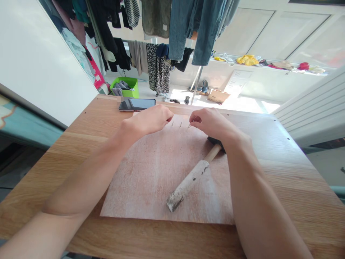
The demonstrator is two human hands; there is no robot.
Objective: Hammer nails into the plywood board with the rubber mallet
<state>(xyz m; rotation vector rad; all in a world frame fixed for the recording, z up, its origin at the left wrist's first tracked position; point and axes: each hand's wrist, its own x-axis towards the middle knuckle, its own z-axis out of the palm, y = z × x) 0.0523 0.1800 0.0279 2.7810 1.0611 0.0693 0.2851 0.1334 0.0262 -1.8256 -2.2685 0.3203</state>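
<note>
A thin plywood board point(145, 180) lies on the wooden table, with several nails point(180, 124) standing in a row near its far edge. My right hand point(210, 122) is closed in a pinch at the right end of that row, its fingertips on a nail point(189, 125). At the left end, my left hand point(155, 118) is closed with fingertips bent down near the board; whatever they hold is hidden. Between my forearms rests a hammer point(188, 183) with a worn white grip, lying diagonally. Its dark head is partly covered by my right arm.
A phone point(137, 104) lies at the table's point(67, 151) far edge, left of centre. Beyond hang clothes point(159, 68) on racks, above a green basket point(134, 86) of laundry. A white panel point(35, 54) stands at the left, a ribbed white surface point(315, 97) at the right.
</note>
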